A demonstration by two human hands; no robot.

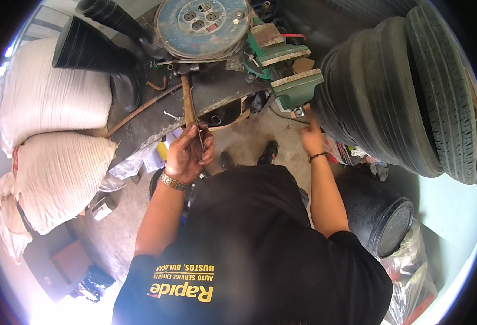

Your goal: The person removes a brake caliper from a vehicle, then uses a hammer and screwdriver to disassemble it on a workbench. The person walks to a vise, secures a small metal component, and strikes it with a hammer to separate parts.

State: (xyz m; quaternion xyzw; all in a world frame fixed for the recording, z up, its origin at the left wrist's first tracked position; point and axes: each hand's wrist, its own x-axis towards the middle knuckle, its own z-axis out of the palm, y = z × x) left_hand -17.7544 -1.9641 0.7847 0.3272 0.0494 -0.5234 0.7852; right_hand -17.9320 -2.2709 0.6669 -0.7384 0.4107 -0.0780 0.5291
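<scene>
My left hand point(187, 154), a metal-band watch on its wrist, is closed around the lower end of a hammer's wooden handle point(187, 103). The hammer's dark head lies toward the bench, under the cord reel. A thin metal strip point(201, 140) also shows between those fingers; its exact kind I cannot make out. At the front of the green bench vise point(297, 91), my right hand point(312, 138) is beside the screw end point(299, 111). Its fingers are smeared by motion, so their grip is unclear. The vise jaws stand apart.
A round blue cord reel point(203, 27) sits on the dark workbench point(222, 86), near a long rusty rod point(143, 108). Black rubber boots point(89, 49) and white sacks point(57, 86) crowd the left. Large tires point(379, 92) and a black drum point(376, 214) stand at right.
</scene>
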